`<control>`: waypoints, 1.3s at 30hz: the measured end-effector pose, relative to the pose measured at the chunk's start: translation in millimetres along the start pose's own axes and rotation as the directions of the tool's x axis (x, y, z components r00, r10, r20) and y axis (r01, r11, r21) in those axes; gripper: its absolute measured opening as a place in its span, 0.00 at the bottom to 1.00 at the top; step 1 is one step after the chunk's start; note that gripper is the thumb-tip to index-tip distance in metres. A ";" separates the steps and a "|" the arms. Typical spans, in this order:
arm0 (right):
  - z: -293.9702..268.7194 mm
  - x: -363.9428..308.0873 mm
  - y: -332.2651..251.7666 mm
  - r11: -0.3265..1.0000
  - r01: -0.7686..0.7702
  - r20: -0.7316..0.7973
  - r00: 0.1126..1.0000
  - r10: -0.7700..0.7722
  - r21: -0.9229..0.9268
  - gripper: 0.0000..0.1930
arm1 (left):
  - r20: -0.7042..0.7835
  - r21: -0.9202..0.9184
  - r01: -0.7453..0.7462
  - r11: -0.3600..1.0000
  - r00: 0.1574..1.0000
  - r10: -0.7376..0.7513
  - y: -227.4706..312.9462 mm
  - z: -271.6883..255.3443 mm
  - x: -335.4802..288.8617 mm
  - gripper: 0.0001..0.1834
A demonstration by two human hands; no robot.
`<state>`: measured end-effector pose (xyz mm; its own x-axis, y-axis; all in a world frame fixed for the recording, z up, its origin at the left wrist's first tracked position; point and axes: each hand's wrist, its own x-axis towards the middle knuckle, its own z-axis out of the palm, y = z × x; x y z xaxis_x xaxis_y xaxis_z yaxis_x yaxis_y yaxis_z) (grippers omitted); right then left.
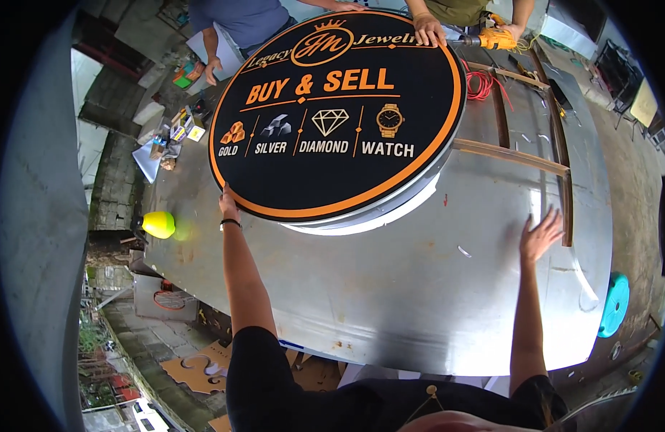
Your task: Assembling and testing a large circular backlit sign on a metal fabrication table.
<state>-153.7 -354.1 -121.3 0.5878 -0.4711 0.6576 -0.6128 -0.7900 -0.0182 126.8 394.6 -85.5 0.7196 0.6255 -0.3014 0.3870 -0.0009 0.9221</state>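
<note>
A large round sign, black with an orange border, pale lettering and small pictures, lies face up at the table's far side. My left hand grips its near left rim; the fingertips at the edge are partly hidden. Well apart from the sign, my right hand is open with fingers spread, above the sheet-metal table and beside the brown metal frame. Nothing is in it. Across the table, one co-worker's hand rests on the sign's far right edge, and that person's other hand holds a yellow power drill.
Another person in a blue shirt stands at the far left. A yellow-green spray bottle and small boxes sit along the left edge. Red cable lies coiled by the frame. A teal stool stands beyond the right edge.
</note>
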 end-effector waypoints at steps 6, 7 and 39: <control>0.2 -41.6 -114.5 0.943 -0.317 0.342 0.901 0.265 0.102 0.36 | -0.204 0.243 -0.002 0.970 0.977 0.053 38.2 -31.5 45.1 0.48; 0.3 -39.0 -112.3 0.932 -0.354 0.359 0.882 0.304 0.082 0.36 | -0.181 0.251 -0.007 0.968 0.982 0.054 35.2 -24.5 41.6 0.48; -16.7 -33.4 -110.6 0.944 -0.328 0.467 0.837 0.284 0.015 0.35 | -0.264 0.509 -0.051 0.860 0.941 0.212 39.3 -10.3 -8.6 0.57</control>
<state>-114.3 -244.4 -128.6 0.5651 -0.8020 0.1937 -0.7639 -0.5973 -0.2443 129.9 397.2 -44.2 0.6069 0.7944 -0.0244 0.5893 -0.4293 0.6844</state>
